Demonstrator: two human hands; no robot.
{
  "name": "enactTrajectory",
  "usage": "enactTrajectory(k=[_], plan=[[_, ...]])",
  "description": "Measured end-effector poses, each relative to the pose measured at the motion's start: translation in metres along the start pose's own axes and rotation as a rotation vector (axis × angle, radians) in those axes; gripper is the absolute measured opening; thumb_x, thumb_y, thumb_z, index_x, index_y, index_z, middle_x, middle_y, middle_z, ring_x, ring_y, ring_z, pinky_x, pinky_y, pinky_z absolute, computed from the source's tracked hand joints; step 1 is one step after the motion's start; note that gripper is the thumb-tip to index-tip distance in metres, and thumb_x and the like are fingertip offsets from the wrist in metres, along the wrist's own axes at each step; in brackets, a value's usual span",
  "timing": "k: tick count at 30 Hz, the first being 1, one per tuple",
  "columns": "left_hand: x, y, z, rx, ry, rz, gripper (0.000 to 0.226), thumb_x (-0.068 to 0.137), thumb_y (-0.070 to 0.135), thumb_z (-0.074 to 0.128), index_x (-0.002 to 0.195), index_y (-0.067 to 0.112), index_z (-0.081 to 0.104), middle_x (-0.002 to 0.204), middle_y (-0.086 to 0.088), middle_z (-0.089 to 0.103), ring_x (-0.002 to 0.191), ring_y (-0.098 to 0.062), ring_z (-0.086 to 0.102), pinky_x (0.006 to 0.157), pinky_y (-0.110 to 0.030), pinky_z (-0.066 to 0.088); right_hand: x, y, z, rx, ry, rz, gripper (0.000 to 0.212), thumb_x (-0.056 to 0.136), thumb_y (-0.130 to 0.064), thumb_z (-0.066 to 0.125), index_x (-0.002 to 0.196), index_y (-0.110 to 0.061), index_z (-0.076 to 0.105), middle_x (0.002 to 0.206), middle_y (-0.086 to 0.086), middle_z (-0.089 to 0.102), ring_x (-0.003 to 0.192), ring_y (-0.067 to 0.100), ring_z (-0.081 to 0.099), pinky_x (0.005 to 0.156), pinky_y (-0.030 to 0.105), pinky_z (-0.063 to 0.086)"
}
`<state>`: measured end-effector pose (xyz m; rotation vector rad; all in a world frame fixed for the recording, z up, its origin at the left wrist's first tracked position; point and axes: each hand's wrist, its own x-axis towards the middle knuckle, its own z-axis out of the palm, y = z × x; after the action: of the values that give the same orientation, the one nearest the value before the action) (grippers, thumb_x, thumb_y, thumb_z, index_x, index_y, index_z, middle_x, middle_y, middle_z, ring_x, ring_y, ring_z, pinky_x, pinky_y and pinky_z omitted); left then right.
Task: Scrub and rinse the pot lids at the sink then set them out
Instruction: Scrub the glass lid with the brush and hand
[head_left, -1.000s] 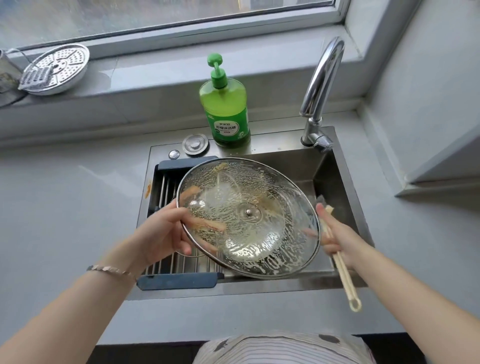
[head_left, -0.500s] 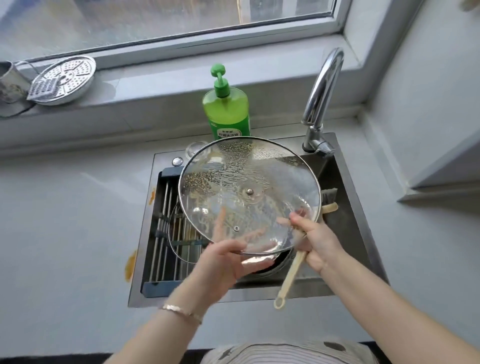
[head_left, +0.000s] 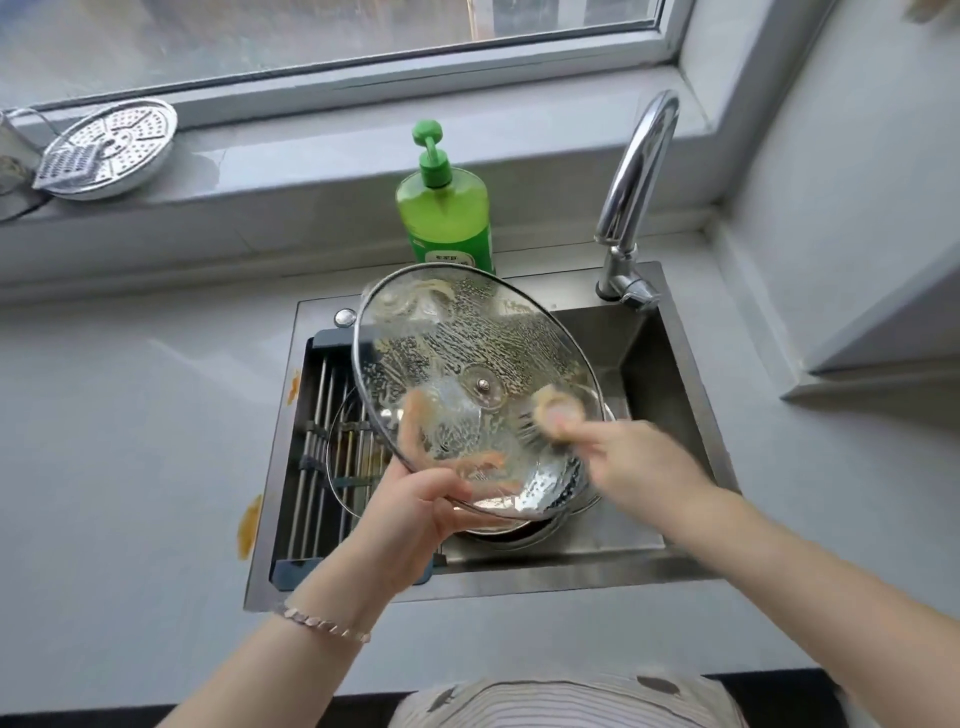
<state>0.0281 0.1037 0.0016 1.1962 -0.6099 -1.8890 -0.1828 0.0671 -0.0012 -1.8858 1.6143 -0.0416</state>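
Lid (head_left: 470, 364): soapy, tilted over sink (head_left: 660, 395), I'm holding it.
Left hand (head_left: 410, 506): gripping lid's near rim.
Right hand (head_left: 641, 457): blurred, closed around brush (head_left: 558, 410), pressing it on lid.

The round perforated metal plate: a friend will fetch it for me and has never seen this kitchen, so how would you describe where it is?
Start at the window sill behind the sink and follow it to its far left end. The perforated metal plate lies there, tilted, with a small grater-like piece resting on it. Unlike the soapy glass lid held over the sink, it is opaque, dry-looking and full of holes.
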Motion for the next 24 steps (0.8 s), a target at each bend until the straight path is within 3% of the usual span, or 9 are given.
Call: enactTrajectory(k=[3, 8, 13, 17, 19, 22, 24], plan=[[-0.005, -0.002, -0.003, 0.028, -0.032, 0.005, 0.104, 0.072, -0.025, 0.035, 0.140, 0.053, 0.021, 0.112, -0.018, 0.067, 0.088, -0.048, 0.066, 0.060, -0.055, 0.057, -0.010, -0.026, 0.007, 0.198, -0.131, -0.212, 0.038, 0.092, -0.032, 0.046, 0.115, -0.063, 0.047, 0.115, -0.006, 0.067, 0.082, 0.008, 0.063, 0.073, 0.029, 0.050], [-0.012, -0.003, -0.008, 0.025, -0.078, -0.087, 0.104, 0.076, -0.025, 0.031, 0.136, 0.059, 0.020, 0.113, -0.033, 0.061, 0.096, -0.054, 0.061, 0.067, -0.061, 0.054, 0.022, 0.016, -0.014, -0.024, -0.083, 0.064, 0.033, 0.098, -0.031, 0.039, 0.125, -0.045, 0.053, 0.124, 0.001, 0.061, 0.105, 0.021, 0.060, 0.082, 0.031, 0.047], [-0.014, -0.007, -0.010, -0.035, -0.054, -0.107, 0.101, 0.078, -0.026, 0.026, 0.136, 0.057, 0.022, 0.115, -0.026, 0.063, 0.089, -0.052, 0.064, 0.055, -0.051, 0.056, -0.011, 0.002, 0.017, 0.123, -0.172, -0.180, 0.035, 0.094, -0.032, 0.045, 0.117, -0.058, 0.050, 0.116, -0.011, 0.066, 0.093, 0.011, 0.062, 0.073, 0.028, 0.048], [-0.014, -0.005, -0.012, -0.003, -0.064, -0.140, 0.101, 0.079, -0.025, 0.027, 0.137, 0.057, 0.020, 0.111, -0.032, 0.063, 0.092, -0.052, 0.063, 0.058, -0.051, 0.057, 0.013, 0.042, -0.008, -0.125, -0.081, 0.130, 0.033, 0.098, -0.032, 0.040, 0.121, -0.051, 0.053, 0.125, 0.000, 0.061, 0.107, 0.024, 0.058, 0.081, 0.032, 0.044], [-0.012, -0.004, -0.011, 0.012, -0.050, -0.150, 0.101, 0.080, -0.025, 0.027, 0.137, 0.058, 0.021, 0.110, -0.031, 0.063, 0.092, -0.052, 0.063, 0.059, -0.054, 0.057, 0.001, 0.036, 0.005, -0.106, -0.129, 0.046, 0.035, 0.096, -0.029, 0.042, 0.119, -0.051, 0.054, 0.117, -0.001, 0.064, 0.101, 0.022, 0.060, 0.076, 0.030, 0.044], [-0.011, -0.006, -0.012, -0.010, -0.020, -0.149, 0.100, 0.078, -0.026, 0.027, 0.138, 0.054, 0.023, 0.112, -0.030, 0.063, 0.089, -0.052, 0.063, 0.057, -0.055, 0.056, -0.024, 0.016, 0.021, 0.100, -0.201, -0.160, 0.035, 0.094, -0.032, 0.046, 0.116, -0.060, 0.050, 0.096, -0.018, 0.067, 0.083, 0.010, 0.057, 0.064, 0.019, 0.038], [-0.012, -0.005, -0.013, -0.014, -0.032, -0.153, 0.099, 0.078, -0.024, 0.027, 0.138, 0.055, 0.021, 0.113, -0.031, 0.062, 0.092, -0.053, 0.062, 0.059, -0.057, 0.056, -0.012, 0.030, 0.008, 0.020, -0.147, -0.056, 0.034, 0.096, -0.031, 0.043, 0.119, -0.056, 0.052, 0.110, -0.011, 0.067, 0.093, 0.012, 0.059, 0.069, 0.022, 0.039]])
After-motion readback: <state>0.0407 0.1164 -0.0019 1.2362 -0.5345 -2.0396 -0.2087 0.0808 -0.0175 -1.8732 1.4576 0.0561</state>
